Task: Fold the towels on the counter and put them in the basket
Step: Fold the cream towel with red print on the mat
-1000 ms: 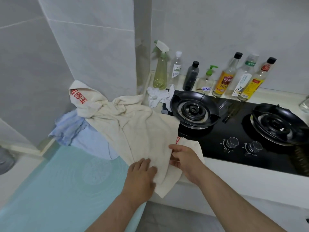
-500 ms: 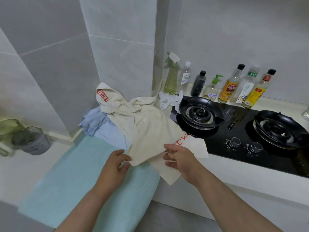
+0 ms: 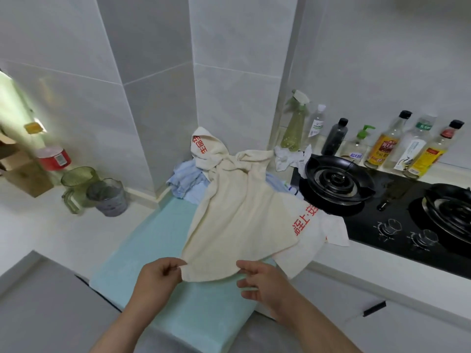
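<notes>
At nine o'clock two plastic jugs [image 3: 103, 197] stood on the counter, well apart from the work. At seven o'clock the left hand [image 3: 158, 276] pinched the near left corner of the cream towel [image 3: 237, 217] between thumb and curled fingers. The towel lay spread over a teal mat [image 3: 153, 250] in the middle. Its far end was bunched on a blue towel [image 3: 184, 179] toward its eleven o'clock, and its right side draped toward the hob [image 3: 369, 225] at three o'clock. At five o'clock the right hand [image 3: 260, 281] curled its fingers on the near edge. A clean fold probably needed both hands to draw the cloth toward six o'clock, clear of the burner, flatten it, then match corners. No basket showed.
</notes>
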`<state>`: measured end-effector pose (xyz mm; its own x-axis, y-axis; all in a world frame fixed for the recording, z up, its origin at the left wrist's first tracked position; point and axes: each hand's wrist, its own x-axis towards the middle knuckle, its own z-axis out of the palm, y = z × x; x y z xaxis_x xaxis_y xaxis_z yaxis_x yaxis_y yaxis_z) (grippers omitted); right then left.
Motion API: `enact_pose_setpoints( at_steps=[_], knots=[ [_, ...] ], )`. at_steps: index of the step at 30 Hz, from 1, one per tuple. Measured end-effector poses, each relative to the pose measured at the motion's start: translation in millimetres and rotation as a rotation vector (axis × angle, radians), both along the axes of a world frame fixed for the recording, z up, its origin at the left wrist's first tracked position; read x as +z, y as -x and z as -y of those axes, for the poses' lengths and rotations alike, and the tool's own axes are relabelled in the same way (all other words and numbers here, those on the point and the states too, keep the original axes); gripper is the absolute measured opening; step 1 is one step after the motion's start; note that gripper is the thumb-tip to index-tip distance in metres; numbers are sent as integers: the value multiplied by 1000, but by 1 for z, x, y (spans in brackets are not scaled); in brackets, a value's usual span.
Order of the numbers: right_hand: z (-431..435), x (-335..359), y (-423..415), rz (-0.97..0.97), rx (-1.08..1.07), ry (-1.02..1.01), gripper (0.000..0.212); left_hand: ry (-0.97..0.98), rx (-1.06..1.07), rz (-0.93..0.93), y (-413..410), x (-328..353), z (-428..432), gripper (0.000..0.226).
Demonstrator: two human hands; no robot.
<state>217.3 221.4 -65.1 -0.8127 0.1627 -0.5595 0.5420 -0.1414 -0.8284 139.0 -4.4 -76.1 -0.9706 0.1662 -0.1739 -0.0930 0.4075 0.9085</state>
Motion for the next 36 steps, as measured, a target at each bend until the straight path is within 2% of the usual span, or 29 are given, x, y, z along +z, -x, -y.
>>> enact_pose_setpoints(
  at_steps=[3, 6, 8, 12, 18, 21, 24, 26, 28, 30, 32, 36],
  knots=[
    [17, -15, -3, 24, -55, 19, 38, 24, 13, -11, 5, -10, 16, 34],
    [29, -29, -4, 16, -117, 39, 39, 35, -9, 4, 9, -20, 25, 28],
    [41, -38, -3, -17, -127, -16, 43, 35, -40, 4, 13, -26, 27, 28],
    [56, -54, 1, -160, 89, -593, 48, 52, -124, -34, 21, -31, 25, 29],
    [70, -71, 24, -386, 222, -880, 46, 38, -237, -55, 23, -38, 26, 24],
    [75, -79, 29, -477, 264, -925, 36, 43, -257, -79, 22, -45, 23, 29],
    [74, -91, 29, -571, 201, -961, 25, 46, -269, -131, 23, -52, 18, 28],
    [73, -94, 28, -586, 94, -910, 17, 63, -285, -170, 22, -57, 15, 22],
    [72, -89, 27, -547, -16, -745, 18, 80, -311, -226, 23, -60, 12, 20],
    [69, -86, 26, -528, -33, -649, 20, 156, -368, -347, 28, -62, 9, 22],
    [65, -86, 24, -514, 17, -680, 20, 315, -464, -488, 36, -65, 4, 23],
    [60, -79, 17, -527, 70, -659, 20, 523, -537, -592, 56, -67, -7, 23]
  ],
)
